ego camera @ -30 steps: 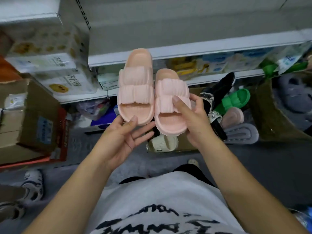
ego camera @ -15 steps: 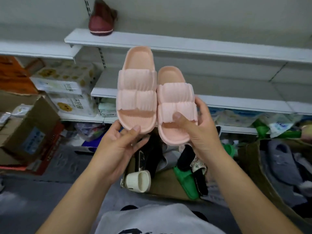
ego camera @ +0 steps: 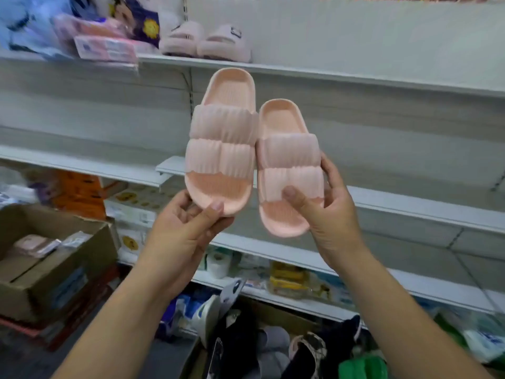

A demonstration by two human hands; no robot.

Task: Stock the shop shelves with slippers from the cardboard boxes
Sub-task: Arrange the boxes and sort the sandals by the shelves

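The left grip (ego camera: 188,225) pinches the lower end of one pink slipper (ego camera: 221,143); the right grip (ego camera: 325,212) clasps its mate (ego camera: 287,165) just beside it — both upright, touching. Above the grips, a pale pair (ego camera: 205,41) sits on a white shelf (ego camera: 328,76).

One view only: wide-angle, worn on the head, looking forward at the white shelving (ego camera: 341,77) from close range. Shelving fills most of the frame; its shelf edges run slanted, lower toward the right, and bow toward the borders. Both forearms enter from the bottom edge. Left hand (ego camera: 188,231) and right hand (ego camera: 330,214) sit mid-frame, between lens and shelving, holding the pink slippers (ego camera: 221,149) very near the camera. Cardboard box (ego camera: 68,283) shows below the shelving at lower left, a heap of mixed slippers (ego camera: 269,348) below it at bottom centre.
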